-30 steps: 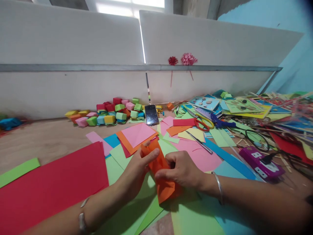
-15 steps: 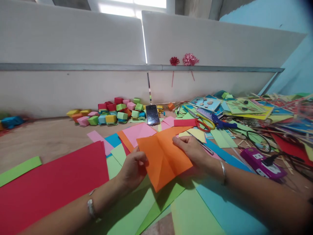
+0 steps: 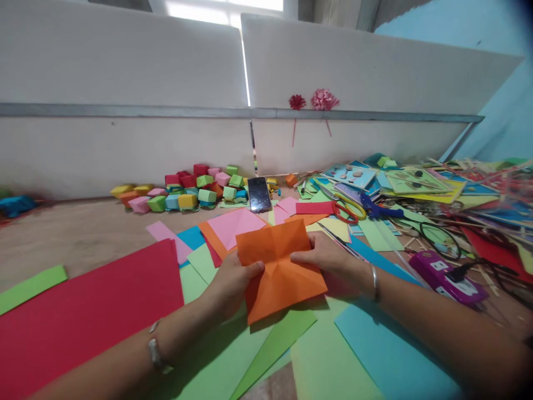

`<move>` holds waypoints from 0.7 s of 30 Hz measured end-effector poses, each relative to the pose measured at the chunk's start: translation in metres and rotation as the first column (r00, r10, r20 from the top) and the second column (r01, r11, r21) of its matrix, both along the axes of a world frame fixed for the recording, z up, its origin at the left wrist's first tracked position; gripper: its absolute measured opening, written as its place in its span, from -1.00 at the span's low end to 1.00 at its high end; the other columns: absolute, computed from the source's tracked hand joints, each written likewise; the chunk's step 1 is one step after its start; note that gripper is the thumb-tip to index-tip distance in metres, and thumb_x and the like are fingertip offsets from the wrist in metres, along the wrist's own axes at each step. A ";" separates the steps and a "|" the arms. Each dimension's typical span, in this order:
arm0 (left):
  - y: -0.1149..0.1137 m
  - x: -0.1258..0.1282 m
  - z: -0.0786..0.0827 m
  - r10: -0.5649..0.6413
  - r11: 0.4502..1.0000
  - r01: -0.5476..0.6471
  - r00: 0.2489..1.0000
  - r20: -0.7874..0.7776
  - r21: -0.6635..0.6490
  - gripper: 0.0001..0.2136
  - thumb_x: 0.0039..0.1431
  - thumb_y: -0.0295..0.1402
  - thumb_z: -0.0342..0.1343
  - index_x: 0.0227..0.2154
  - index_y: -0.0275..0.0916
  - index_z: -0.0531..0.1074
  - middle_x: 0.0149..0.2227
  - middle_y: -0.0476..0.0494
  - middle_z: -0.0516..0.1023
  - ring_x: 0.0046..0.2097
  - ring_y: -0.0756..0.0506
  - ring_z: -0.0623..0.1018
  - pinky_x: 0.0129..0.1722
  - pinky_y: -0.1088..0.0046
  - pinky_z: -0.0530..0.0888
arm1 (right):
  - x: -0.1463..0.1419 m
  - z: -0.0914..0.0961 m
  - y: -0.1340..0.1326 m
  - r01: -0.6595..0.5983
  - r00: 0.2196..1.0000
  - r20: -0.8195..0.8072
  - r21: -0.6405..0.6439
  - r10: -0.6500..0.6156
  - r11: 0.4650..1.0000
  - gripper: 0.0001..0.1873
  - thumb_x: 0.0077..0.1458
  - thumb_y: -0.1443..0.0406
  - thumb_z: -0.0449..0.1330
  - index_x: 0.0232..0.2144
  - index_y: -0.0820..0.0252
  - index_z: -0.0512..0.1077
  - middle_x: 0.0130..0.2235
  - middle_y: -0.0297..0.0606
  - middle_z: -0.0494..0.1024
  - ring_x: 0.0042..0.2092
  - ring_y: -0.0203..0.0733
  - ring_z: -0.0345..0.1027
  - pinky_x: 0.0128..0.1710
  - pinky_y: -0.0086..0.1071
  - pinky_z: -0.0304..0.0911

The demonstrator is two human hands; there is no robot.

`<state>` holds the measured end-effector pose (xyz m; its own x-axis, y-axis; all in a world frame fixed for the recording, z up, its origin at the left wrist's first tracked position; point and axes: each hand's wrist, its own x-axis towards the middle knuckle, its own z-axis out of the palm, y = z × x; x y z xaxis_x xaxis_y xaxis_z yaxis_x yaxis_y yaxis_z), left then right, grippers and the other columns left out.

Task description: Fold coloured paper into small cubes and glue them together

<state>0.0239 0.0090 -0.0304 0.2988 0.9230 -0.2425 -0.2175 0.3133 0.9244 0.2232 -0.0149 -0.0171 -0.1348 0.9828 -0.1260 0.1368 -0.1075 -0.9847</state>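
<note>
A square of orange paper (image 3: 283,289) with crossing creases is held up in the middle, tilted toward me. My left hand (image 3: 231,280) grips its left edge, thumb on the front face and fingers behind. On the right edge my right hand (image 3: 327,256) pinches it the same way, thumb pointing inward. The fingers behind the sheet are mostly hidden. Below the paper lie light green sheets (image 3: 333,355), a darker green folded piece (image 3: 278,344) and a blue sheet (image 3: 391,355). A large red sheet (image 3: 95,316) lies to the left of my left hand.
Small coloured paper cubes (image 3: 187,201) are heaped at the back, beside a phone (image 3: 259,194). To the right are scissors (image 3: 347,208), a blue glue gun (image 3: 378,207), a purple power strip (image 3: 447,278) with a cable, and piled sticks and cards. A white panel (image 3: 125,150) stands behind.
The orange paper has been turned and opened flatter, so its crossing creases now show. My left thumb has moved onto the front face, and my right thumb sits lower on the sheet.
</note>
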 end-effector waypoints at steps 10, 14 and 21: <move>0.020 -0.006 -0.004 0.110 0.968 -0.083 0.988 -0.106 0.239 -0.93 -0.35 -0.46 0.26 -0.76 -0.23 0.47 -0.16 -0.30 0.69 0.03 -0.37 0.57 -0.18 0.30 0.55 | 0.021 -0.013 0.028 0.225 0.905 -0.306 -0.241 -0.294 0.944 -0.89 -0.22 0.37 0.27 -0.49 0.17 0.50 -0.47 -0.25 0.55 -0.44 -0.22 0.40 -0.45 -0.40 0.31; 0.022 -0.011 -0.003 0.223 0.897 -0.149 0.966 -0.134 0.417 -0.98 -0.12 -0.38 0.27 -0.56 -0.18 0.56 -0.12 -0.21 0.67 0.07 -0.30 0.54 0.03 0.16 0.49 | 0.024 -0.013 0.030 0.283 0.868 -0.341 -0.256 -0.361 0.924 -0.89 -0.21 0.34 0.28 -0.50 0.17 0.45 -0.49 -0.26 0.53 -0.45 -0.17 0.39 -0.43 -0.32 0.35; 0.008 -0.021 -0.013 0.453 -0.069 0.366 0.840 -0.298 0.928 -0.57 -0.18 -0.12 0.47 -0.18 0.02 0.57 0.13 -0.13 0.54 0.27 -0.39 0.34 0.37 -0.13 -0.06 | 0.012 -0.017 0.028 0.312 0.828 -0.392 -0.273 -0.401 0.910 -0.83 -0.18 0.34 0.22 -0.40 0.16 0.42 -0.46 -0.21 0.54 -0.42 -0.14 0.45 -0.40 -0.28 0.37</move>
<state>0.0024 0.0169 -0.0433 0.4921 0.2869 0.8219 0.3016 -0.9418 0.1481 0.2348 0.0133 -0.0346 0.1358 0.9355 -0.3261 -0.3794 -0.2550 -0.8894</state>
